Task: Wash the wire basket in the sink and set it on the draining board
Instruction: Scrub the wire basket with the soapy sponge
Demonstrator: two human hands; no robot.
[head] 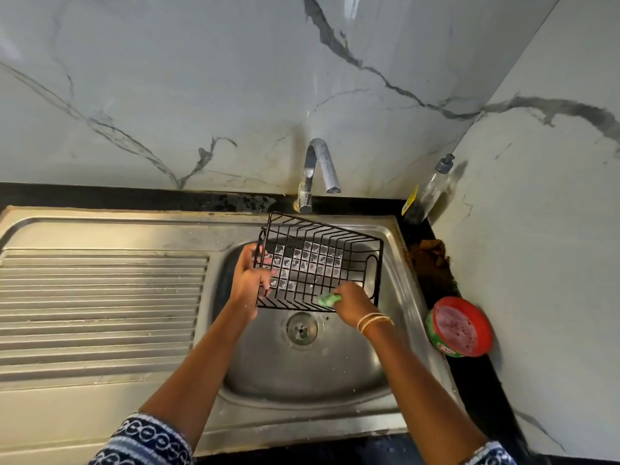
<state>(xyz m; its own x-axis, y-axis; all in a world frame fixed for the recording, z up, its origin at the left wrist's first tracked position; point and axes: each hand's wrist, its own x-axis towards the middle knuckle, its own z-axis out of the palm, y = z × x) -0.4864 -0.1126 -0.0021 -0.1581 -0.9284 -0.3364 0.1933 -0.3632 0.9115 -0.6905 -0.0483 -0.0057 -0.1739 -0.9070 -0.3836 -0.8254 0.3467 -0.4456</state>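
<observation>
A black wire basket (322, 243) is held over the steel sink bowl (355, 370), tilted with its inside facing me; soap film fills several of its mesh squares. My left hand (250, 276) grips the basket's left rim. My right hand (352, 302) holds a green scrub pad (328, 299) against the basket's near lower edge. The ribbed draining board (100, 303) lies to the left of the bowl.
A curved steel tap (318, 169) stands behind the bowl, with no water running. A clear pump bottle (427, 193) leans in the back right corner. A red and green soap tub (459, 327) sits on the black counter at the right. The drain (302, 328) lies below the basket.
</observation>
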